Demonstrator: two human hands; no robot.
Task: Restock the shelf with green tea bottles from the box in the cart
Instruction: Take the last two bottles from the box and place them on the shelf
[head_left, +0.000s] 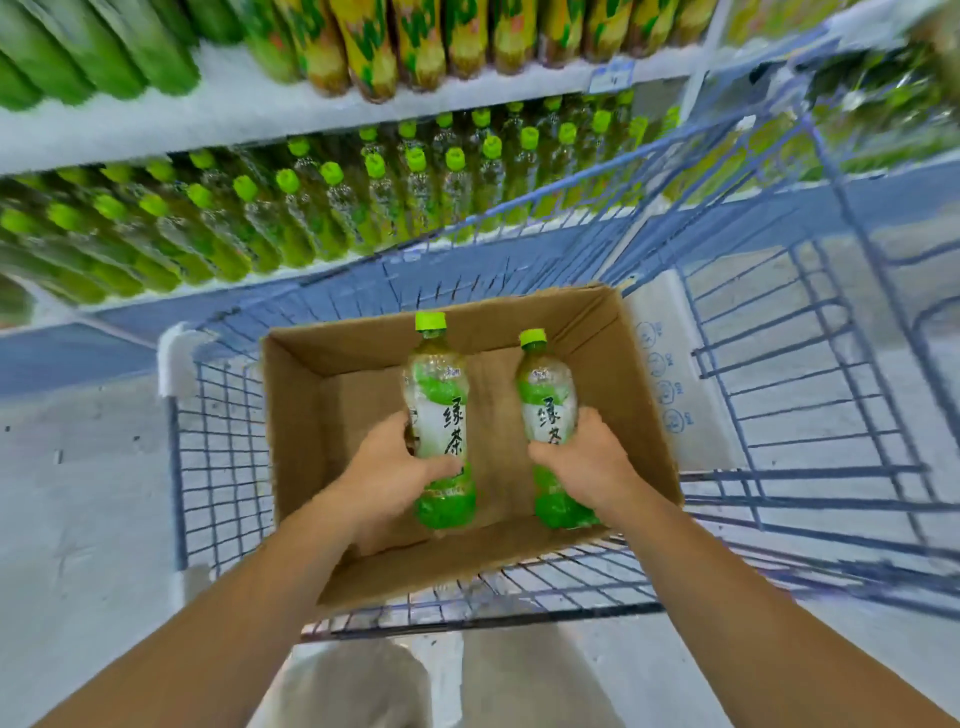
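Now, in the blue wire cart (208, 441), the open brown cardboard box (296, 415) holds two upright bottles: the left hand (387, 467) grips one green-capped clear plastic green tea bottle (441, 410), and the second bottle (548, 395) sits in the right hand (589, 460)'s grip (stocked white shelf (234, 109) behind, blurred).

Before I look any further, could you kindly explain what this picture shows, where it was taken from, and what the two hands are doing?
There is no machine here: a person works with bare hands, and the single picture comes from a camera worn on their head, looking down. A cardboard box sits in a blue wire cart. Over it, the left hand grips one green tea bottle and the right hand grips a second bottle. Ahead is the shelf, lined with green-capped bottles.
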